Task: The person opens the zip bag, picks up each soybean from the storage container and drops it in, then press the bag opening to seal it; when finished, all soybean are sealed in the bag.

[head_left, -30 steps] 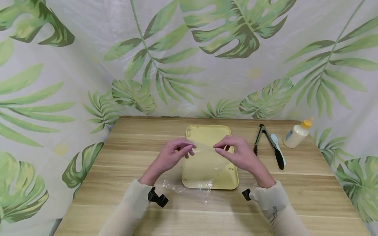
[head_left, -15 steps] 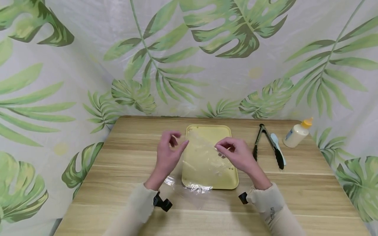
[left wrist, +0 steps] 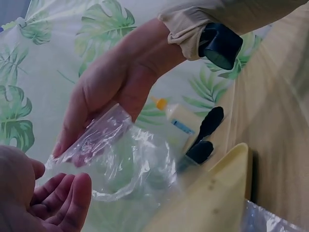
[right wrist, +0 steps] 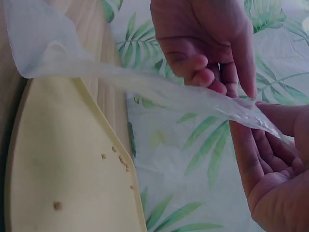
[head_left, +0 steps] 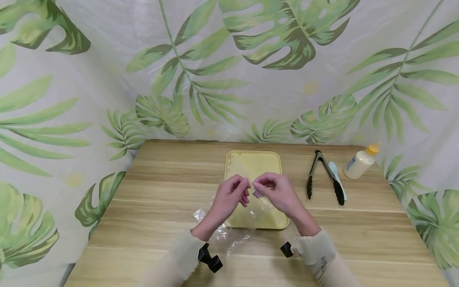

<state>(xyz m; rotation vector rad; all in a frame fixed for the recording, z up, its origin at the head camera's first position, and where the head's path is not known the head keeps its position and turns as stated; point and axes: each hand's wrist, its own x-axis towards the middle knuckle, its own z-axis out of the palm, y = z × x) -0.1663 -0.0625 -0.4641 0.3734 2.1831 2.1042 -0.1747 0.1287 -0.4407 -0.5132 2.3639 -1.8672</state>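
A thin, clear plastic bag (left wrist: 149, 154) hangs crinkled from my hands over the yellow tray (head_left: 265, 161). My right hand (head_left: 281, 193) pinches its edge between thumb and fingertips. Right beside it, my left hand (head_left: 229, 195) brings thumb and forefinger together at the same edge; in the right wrist view its thumb tip meets the film (right wrist: 227, 106) next to the right fingertips. The rest of the bag trails under my left wrist, past the tray's front left corner. Small brown bits (right wrist: 58, 206) lie in the tray.
Right of the tray lie metal tongs with black ends (head_left: 338, 192), spread apart. A light blue utensil (head_left: 333, 169) is partly hidden behind them. Farther right stands a squeeze bottle (head_left: 358, 165) with an orange cap. A leaf-patterned curtain (head_left: 229, 79) hangs behind the wooden table (head_left: 172, 179).
My left hand let go of the film, spread its fingers to the left, then came back beside the right hand. Both hands are now lower and closer together, and the bag has bunched.
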